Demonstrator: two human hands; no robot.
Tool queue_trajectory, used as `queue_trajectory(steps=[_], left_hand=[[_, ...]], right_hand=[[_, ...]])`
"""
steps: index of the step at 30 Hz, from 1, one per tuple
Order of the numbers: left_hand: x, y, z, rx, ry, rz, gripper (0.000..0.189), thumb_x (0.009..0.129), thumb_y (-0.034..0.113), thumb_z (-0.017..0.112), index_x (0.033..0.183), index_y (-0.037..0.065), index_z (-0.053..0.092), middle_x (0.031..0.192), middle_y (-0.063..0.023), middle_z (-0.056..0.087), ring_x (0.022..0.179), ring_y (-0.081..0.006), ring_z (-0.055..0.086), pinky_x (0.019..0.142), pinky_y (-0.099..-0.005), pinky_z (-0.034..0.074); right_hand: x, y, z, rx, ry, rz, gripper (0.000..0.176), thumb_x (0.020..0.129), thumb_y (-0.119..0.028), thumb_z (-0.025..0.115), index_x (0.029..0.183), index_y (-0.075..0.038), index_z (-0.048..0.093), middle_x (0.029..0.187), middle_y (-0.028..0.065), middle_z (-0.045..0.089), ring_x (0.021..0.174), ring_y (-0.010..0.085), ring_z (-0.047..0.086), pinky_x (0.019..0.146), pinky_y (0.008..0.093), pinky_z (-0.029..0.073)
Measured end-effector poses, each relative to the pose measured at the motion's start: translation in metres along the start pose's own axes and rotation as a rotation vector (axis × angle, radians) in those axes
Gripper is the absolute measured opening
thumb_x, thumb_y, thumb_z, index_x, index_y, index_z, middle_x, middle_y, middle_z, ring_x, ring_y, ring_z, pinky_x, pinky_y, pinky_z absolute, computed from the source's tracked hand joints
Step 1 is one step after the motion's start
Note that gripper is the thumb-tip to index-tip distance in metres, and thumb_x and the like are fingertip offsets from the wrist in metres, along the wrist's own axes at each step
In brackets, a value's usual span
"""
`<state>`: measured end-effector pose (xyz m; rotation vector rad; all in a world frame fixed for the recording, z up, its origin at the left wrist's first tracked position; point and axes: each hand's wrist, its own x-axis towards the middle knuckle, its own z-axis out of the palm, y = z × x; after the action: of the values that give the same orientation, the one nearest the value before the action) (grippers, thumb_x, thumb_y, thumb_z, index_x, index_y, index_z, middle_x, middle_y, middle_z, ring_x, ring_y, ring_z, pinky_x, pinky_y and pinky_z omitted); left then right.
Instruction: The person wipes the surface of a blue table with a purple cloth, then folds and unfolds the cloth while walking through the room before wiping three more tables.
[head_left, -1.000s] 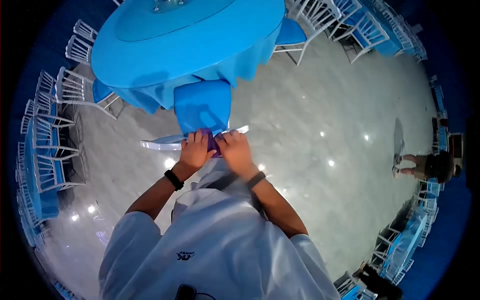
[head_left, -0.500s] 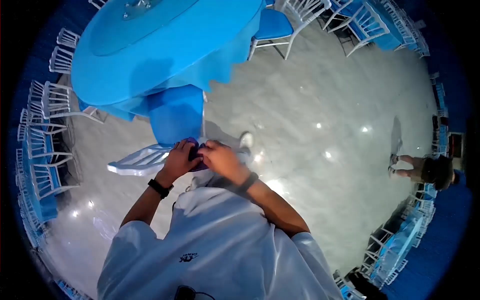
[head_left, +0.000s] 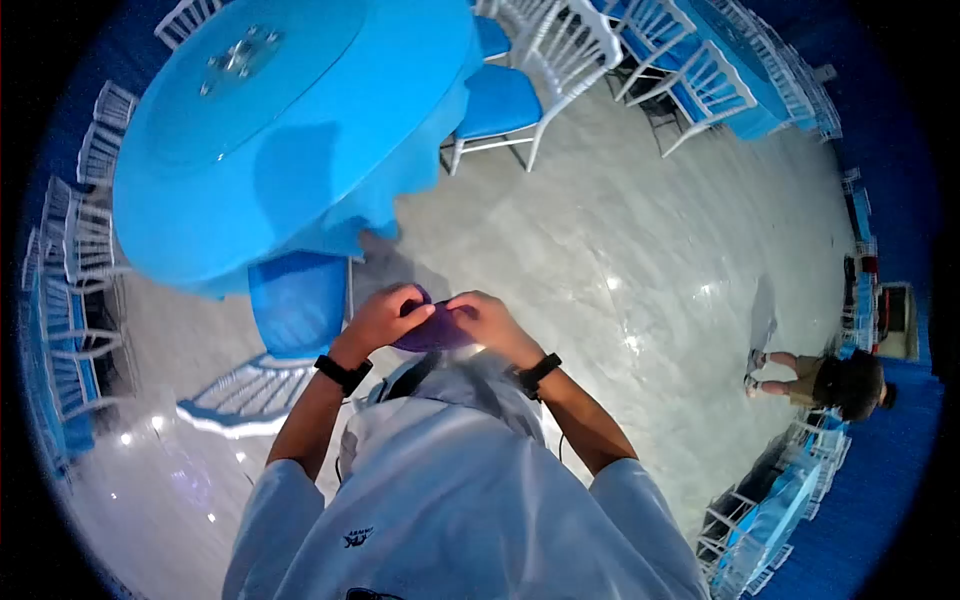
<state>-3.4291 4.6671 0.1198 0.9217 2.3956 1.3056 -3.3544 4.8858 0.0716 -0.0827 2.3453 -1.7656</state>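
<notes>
A dark purple cloth (head_left: 436, 333) is stretched between my two hands in front of my waist. My left hand (head_left: 384, 318) pinches its left side, with the fingers curled over the upper edge. On the other side, my right hand (head_left: 488, 323) grips the cloth between thumb and fingers. Part of the cloth is hidden behind the fingers. Just left of my hands stands a white chair (head_left: 297, 310) with a blue seat, its slatted back turned towards me and its seat partly under the tablecloth.
A round table (head_left: 380, 110) with a blue cloth and a glass turntable (head_left: 225, 120) stands ahead. Another white chair (head_left: 498, 103) is beyond it to the right. More chairs and tables line both sides. A person (head_left: 835, 384) stands far right on the shiny pale floor (head_left: 570, 260).
My hands have moved apart and right, spreading the purple cloth that was bunched between them. The view has shifted, so the table and near chair appear lower and further left.
</notes>
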Motion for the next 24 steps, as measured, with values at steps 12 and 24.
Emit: queue_trajectory(steps=[12,24], left_hand=[[0.264,0.034,0.124,-0.150,-0.267,0.068,0.011,0.083,0.014,0.065,0.084,0.004,0.060,0.082,-0.0091,0.061,0.073,-0.0226,0.059,0.065,-0.0333,0.046],[0.490,0.124,0.195,-0.131,-0.150,0.174,0.011,0.085,0.006,0.054,0.094,0.004,0.060,0.088,-0.0129,0.058,0.083,-0.0288,0.059,0.072,-0.0359,0.047]], right_hand=[[0.029,0.124,-0.262,-0.237,0.697,-0.018,0.023,0.087,-0.004,0.056,0.110,-0.001,0.060,0.100,0.0135,0.062,0.089,0.0214,0.060,0.076,0.0305,0.049],[0.129,0.183,-0.477,-0.350,0.729,0.240,0.052,0.083,-0.017,0.060,0.126,0.007,0.045,0.114,0.0291,0.052,0.105,0.0428,0.052,0.092,0.0442,0.043]])
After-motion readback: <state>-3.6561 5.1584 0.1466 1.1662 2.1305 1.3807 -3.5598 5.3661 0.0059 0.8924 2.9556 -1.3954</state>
